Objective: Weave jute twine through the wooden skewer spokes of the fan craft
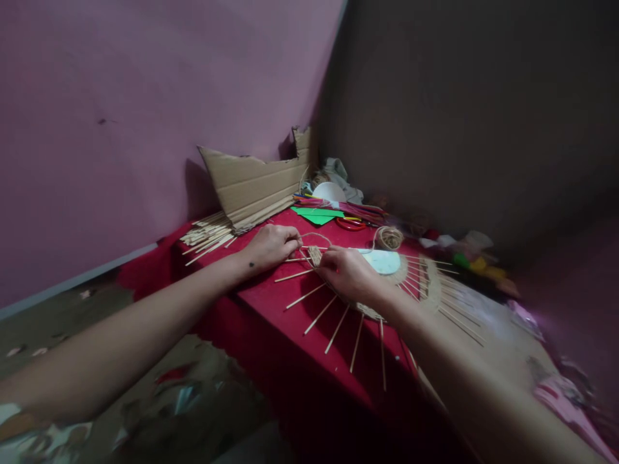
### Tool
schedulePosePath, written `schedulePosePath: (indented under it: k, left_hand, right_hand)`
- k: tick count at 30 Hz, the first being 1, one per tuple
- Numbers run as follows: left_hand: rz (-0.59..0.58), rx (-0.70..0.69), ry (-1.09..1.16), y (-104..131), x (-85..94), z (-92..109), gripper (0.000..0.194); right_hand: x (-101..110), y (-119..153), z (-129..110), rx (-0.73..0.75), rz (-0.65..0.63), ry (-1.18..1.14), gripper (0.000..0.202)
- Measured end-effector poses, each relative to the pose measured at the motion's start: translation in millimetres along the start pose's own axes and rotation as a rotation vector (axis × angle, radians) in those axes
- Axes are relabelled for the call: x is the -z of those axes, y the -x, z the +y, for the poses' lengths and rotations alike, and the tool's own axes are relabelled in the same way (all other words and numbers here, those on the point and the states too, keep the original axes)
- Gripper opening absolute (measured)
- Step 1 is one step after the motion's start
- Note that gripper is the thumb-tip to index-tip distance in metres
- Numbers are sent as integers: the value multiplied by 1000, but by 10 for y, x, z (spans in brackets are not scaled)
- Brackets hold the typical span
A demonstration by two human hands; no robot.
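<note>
A fan-shaped piece of thin wooden sticks [316, 316] spreads over the red cloth, with woven twine [314, 256] wound between the sticks round a pale half-disc [382, 261]. My left hand [276, 247] is closed in a pinch at the left end of this piece, at a loose strand of twine [316, 236] that loops over towards the other hand. My right hand [351, 274] grips the woven band, its fingertips bent down and partly hidden. Behind it lies a ball of twine [389, 238], its strand trailing to the work.
A torn cardboard piece [256, 183] leans at the wall beside a bundle of sticks [207, 233]. Green paper [316, 214], red-handled scissors [351, 223] and a white round item [329, 192] lie behind the work. The red-covered table [271, 316] ends at a front edge.
</note>
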State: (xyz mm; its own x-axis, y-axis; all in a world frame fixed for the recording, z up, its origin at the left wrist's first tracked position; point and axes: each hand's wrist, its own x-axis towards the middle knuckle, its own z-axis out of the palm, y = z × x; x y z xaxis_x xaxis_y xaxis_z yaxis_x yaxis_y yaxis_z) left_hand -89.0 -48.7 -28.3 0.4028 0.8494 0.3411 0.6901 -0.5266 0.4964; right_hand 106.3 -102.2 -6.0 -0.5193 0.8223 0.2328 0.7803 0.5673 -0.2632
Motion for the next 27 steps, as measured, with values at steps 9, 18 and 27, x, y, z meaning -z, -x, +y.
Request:
schedulePosePath:
  k: [9, 18, 27]
  left_hand:
    - [65, 15, 23, 23, -48, -12, 23]
    - [192, 47, 139, 54, 3, 2, 20]
    - [175, 40, 78, 29, -19, -22, 19]
  right_hand:
    - [-326, -86, 53, -15, 288, -287, 15]
    - [-386, -76, 120, 26, 341, -415, 15]
    - [-301, -161, 155, 25, 142, -300, 19]
